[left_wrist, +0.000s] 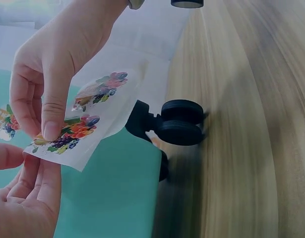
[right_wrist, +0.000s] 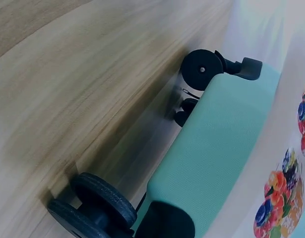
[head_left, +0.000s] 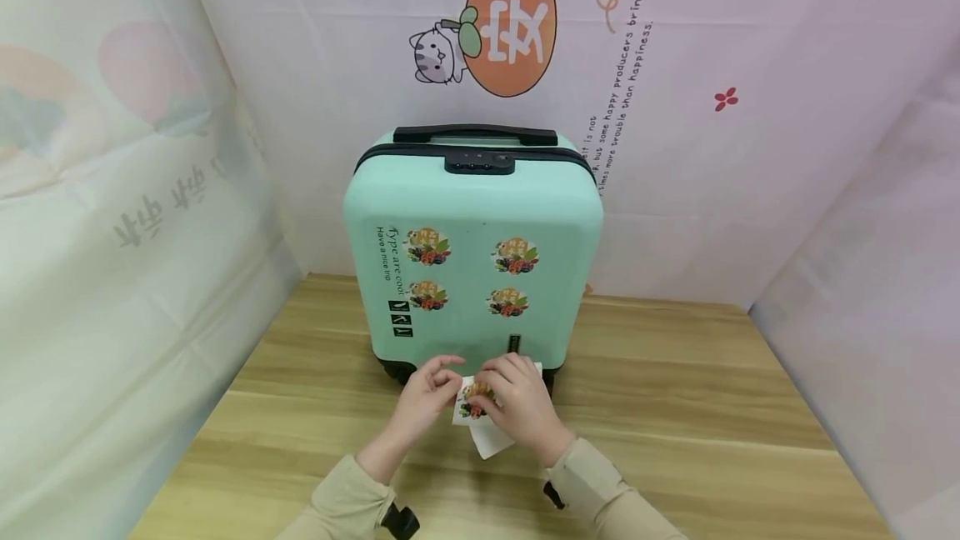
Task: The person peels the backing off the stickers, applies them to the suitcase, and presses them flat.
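Observation:
A mint-green suitcase (head_left: 468, 202) stands upright, with several round fruit stickers (head_left: 515, 256) on its front. Low before it, my right hand (head_left: 519, 398) grips a white sticker sheet (head_left: 491, 440), thumb over the printed side. At the sheet's left edge is my left hand (head_left: 422, 397), thumb and fingers pinching the corner. In the left wrist view, two fruit stickers (left_wrist: 100, 91) show on the sheet (left_wrist: 105, 126), the lower partly covered by the right thumb. The right wrist view catches the printed fruit (right_wrist: 278, 196) at its right side.
The suitcase rests on a wood-grain table (head_left: 675, 407), its black wheels (left_wrist: 179, 121) on the surface. A black handle (head_left: 476, 135) and lock (head_left: 480, 162) top it. Printed white cloth (head_left: 315, 98) hangs behind and at both sides.

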A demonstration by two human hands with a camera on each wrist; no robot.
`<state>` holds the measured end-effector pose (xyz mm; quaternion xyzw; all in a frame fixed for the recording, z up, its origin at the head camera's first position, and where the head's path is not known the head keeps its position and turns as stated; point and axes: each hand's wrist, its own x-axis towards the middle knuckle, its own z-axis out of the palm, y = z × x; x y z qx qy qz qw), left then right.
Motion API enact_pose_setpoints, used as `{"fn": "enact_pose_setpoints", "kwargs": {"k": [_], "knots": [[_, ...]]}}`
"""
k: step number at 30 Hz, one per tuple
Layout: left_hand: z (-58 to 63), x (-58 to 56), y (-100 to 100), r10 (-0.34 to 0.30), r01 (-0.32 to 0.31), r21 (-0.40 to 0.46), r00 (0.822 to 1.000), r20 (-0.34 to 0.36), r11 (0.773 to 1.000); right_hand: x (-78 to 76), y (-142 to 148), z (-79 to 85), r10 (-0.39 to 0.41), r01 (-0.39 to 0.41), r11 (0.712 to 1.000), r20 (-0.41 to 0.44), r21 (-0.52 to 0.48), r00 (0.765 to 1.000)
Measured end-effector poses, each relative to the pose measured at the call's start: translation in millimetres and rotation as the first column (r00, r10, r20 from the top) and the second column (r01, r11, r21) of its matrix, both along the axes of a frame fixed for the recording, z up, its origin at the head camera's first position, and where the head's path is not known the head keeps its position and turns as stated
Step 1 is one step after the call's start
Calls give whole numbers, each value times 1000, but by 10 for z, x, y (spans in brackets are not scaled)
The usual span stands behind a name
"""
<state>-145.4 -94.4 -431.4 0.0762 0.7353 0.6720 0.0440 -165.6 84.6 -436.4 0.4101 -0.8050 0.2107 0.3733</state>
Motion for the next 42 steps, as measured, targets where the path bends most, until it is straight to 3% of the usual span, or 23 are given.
{"fn": "enact_pose_setpoints", "kwargs": {"k": [14, 28, 42], "knots": [[-13, -15, -30, 47, -48, 36, 999, 26, 998, -21, -7, -28, 44, -43, 999, 29, -31, 999], [39, 2, 8, 92, -94, 40, 995, 43, 995, -36, -21, -7, 48, -48, 998, 1, -30, 999], [70, -39, 9, 31, -34, 79, 999, 34, 996, -57, 12, 53, 41, -40, 996, 11, -75, 999]]}}
